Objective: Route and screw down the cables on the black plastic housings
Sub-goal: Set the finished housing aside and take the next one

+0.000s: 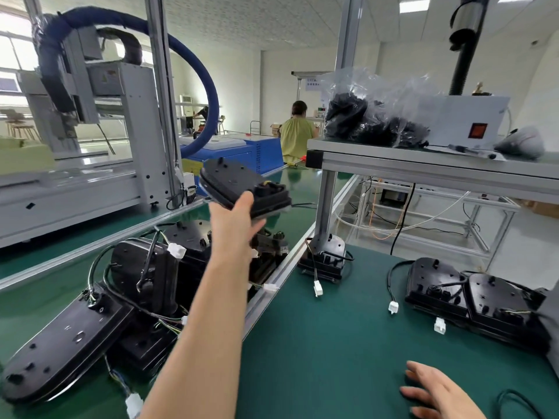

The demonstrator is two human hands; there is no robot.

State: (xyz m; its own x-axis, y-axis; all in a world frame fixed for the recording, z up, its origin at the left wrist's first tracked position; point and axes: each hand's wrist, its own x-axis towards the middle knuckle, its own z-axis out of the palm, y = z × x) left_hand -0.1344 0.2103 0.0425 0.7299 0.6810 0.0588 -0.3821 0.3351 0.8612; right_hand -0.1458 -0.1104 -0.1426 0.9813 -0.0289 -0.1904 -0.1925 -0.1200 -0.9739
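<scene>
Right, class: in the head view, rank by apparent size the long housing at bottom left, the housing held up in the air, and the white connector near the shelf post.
1. Long housing: largest, though it also lies nearest the camera.
2. Held housing, gripped by the left hand: middle.
3. White connector: plainly smallest.

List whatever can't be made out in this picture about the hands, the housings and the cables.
All in the head view:
1. Fingers of the left hand: hidden under the housing it holds.
2. Wrist of the right hand: cut off by the bottom edge.
3. The pile of housings: the forearm covers part of it, and any screws are too small to tell.
4. The plastic bag: crinkled film blurs the black parts inside.
</scene>
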